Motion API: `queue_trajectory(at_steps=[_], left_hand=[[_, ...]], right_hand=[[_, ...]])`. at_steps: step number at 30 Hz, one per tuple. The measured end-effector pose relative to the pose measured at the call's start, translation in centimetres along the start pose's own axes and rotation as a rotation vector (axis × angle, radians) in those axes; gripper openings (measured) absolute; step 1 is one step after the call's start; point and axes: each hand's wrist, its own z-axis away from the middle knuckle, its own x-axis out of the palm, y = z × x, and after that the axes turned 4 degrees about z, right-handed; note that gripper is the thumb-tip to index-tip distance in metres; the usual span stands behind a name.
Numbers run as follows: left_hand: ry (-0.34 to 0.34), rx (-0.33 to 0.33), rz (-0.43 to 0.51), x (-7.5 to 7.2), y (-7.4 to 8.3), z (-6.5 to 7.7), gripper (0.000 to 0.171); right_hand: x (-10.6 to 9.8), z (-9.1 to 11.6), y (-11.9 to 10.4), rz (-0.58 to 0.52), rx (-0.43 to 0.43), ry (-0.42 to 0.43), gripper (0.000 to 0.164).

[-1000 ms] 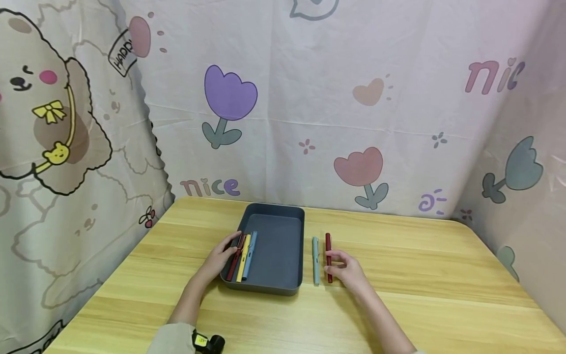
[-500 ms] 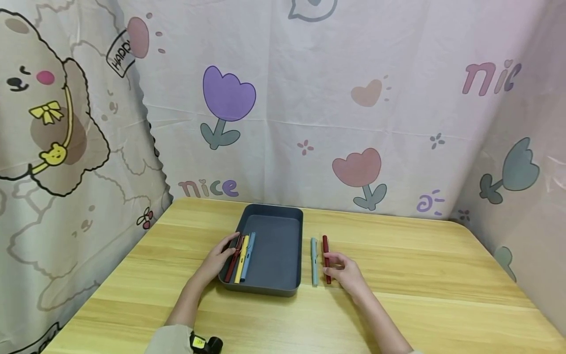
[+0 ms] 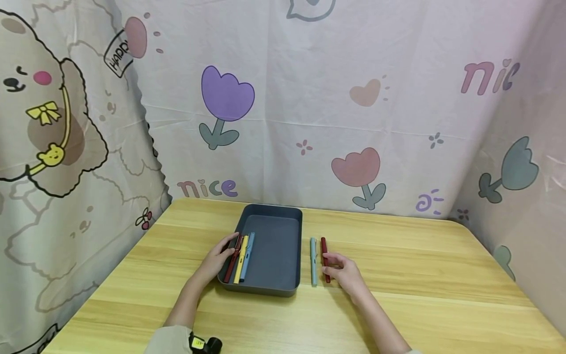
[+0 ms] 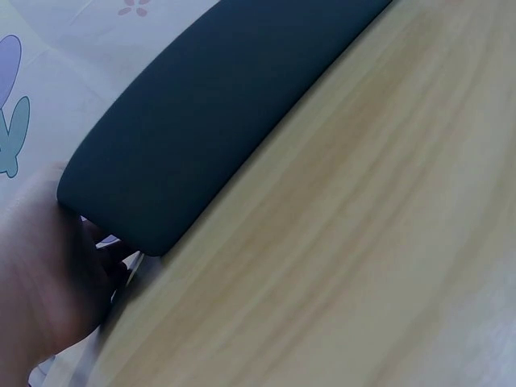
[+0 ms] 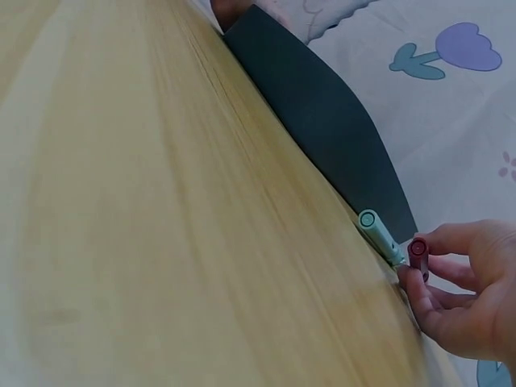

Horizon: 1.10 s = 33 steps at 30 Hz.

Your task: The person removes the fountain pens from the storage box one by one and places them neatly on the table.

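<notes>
A dark grey tray [image 3: 278, 246] stands on the table, with a dark red pen [image 3: 232, 263], a yellow pen [image 3: 240, 260] and a blue pen [image 3: 248, 258] side by side along its left inner wall. My left hand [image 3: 216, 258] grips the tray's left side, thumb and fingers at the wall. To the tray's right, a light green pen [image 3: 313, 263] lies on the table. Just right of it, my right hand [image 3: 345, 273] pinches a second dark red pen [image 3: 325, 246] between thumb and fingers. In the right wrist view, this red pen [image 5: 418, 251] sits close beside the green pen [image 5: 377, 234].
The wooden table [image 3: 398, 260] reaches back to a printed cloth [image 3: 283, 98] hanging behind it. Another cloth [image 3: 79, 221] hangs at the left side. A black device [image 3: 205, 344] is strapped at the left wrist.
The red pen's far end has tipped slightly left, toward the green pen, in the right hand. The left hand keeps its hold on the tray. The head view has shifted a little.
</notes>
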Motion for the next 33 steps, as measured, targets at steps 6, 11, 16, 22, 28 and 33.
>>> queue_trajectory(at_steps=[6, 11, 16, 22, 28, 33], left_hand=[[0.010, -0.006, -0.007, 0.00, -0.01, -0.01, 0.045], [0.011, -0.009, -0.003, 0.02, -0.05, -0.05, 0.045], [0.011, -0.005, -0.002, 0.02, -0.11, -0.06, 0.045], [0.008, 0.011, 0.004, 0.02, -0.16, -0.06, 0.045], [0.008, 0.001, 0.000, 0.04, -0.12, -0.09, 0.045], [0.007, -0.009, 0.002, -0.08, -0.03, 0.01, 0.045]], right_hand=[[0.03, 0.00, -0.07, -0.004, 0.005, 0.006, 0.037], [0.06, -0.04, 0.00, -0.016, 0.010, 0.015, 0.036], [0.13, -0.07, 0.17, 0.023, -0.007, 0.023, 0.036], [0.28, -0.07, 0.31, 0.074, -0.047, 0.030, 0.035], [0.45, -0.05, 0.40, 0.155, -0.073, 0.037, 0.036], [0.68, -0.08, 0.49, 0.197, -0.101, 0.044, 0.036]])
